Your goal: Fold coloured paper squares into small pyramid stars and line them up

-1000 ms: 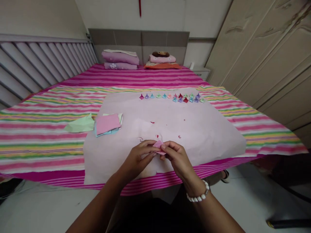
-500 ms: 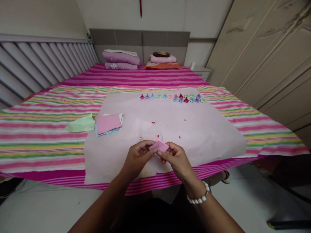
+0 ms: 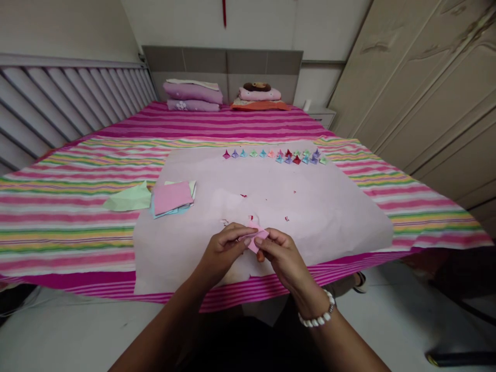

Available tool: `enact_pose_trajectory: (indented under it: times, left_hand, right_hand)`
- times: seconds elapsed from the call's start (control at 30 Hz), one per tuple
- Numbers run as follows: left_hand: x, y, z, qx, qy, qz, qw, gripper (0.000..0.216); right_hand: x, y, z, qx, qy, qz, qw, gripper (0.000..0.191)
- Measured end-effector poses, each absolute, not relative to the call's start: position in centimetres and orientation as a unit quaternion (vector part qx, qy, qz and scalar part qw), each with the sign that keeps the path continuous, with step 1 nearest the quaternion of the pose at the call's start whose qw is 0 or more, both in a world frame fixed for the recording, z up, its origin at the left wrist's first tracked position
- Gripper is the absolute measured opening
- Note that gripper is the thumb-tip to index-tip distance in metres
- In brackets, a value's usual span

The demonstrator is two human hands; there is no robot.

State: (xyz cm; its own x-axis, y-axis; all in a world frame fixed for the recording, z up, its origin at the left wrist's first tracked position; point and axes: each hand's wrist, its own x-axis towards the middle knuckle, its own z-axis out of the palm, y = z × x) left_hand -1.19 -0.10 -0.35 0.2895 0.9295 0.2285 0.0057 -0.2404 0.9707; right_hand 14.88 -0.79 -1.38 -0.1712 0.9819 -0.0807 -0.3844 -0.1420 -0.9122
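A small folded pink paper [image 3: 254,245] is pinched between both hands above the large pale sheet [image 3: 310,222]. My left hand [image 3: 222,249] is closed on its left side, with the fingers lying over the upper part. My right hand [image 3: 279,251] grips the right side, thumb on top, and a beaded bracelet [image 3: 320,319] circles that wrist. Farther back on the sheet stand several small folded paper shapes [image 3: 263,153] in many colours, partly in two rows. A stack of coloured paper [image 3: 173,197] lies to the left, pink on top.
A light green paper [image 3: 129,198] lies on the striped cloth [image 3: 70,206] left of the stack. Small red scraps [image 3: 287,218] dot the sheet. Folded bedding [image 3: 194,94] sits by the headboard [image 3: 205,62], and a wardrobe [image 3: 418,93] stands at the right.
The pink paper has been turned and now shows a narrower, tilted outline. My left fingers have moved over its upper part. The stack and small shapes have stayed put.
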Motion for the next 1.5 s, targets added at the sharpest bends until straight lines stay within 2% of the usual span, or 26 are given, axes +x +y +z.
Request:
enact_pose_trajectory:
  times: [0.33,0.5,0.7,0.9,1.03,1.3,1.5]
  left_hand:
    - [-1.1,-0.1,-0.5,0.64,0.38,0.475,0.469,0.026]
    - [-1.2,-0.2,-0.6,0.652,0.397,0.489,0.422,0.026]
    - [-1.0,-0.7,-0.1,0.647,0.374,0.492,0.447,0.023]
    - [-0.1,-0.6,-0.7,0.585,0.433,0.526,0.44,0.014]
    - [0.0,-0.6,-1.0,0.572,0.449,0.519,0.449,0.019]
    - [-0.6,-0.4,-0.7,0.643,0.476,0.497,0.336,0.026]
    - [-0.5,-0.6,-1.0,0.692,0.443,0.488,0.294,0.015]
  right_hand:
    - [14.7,-1.1,-1.0,-0.366,-0.372,0.684,0.51,0.015]
    - [14.9,-1.2,-1.1,-0.332,-0.395,0.693,0.503,0.025]
    - [14.8,-1.1,-1.2,-0.368,-0.388,0.673,0.511,0.022]
    - [14.9,-1.1,-1.6,-0.382,-0.432,0.64,0.508,0.021]
    - [15.0,-0.9,-1.8,-0.415,-0.457,0.589,0.521,0.021]
    - [15.1,-0.9,-1.7,-0.418,-0.428,0.57,0.563,0.02]
    - [15.2,-0.9,-1.7,-0.421,-0.439,0.56,0.563,0.021]
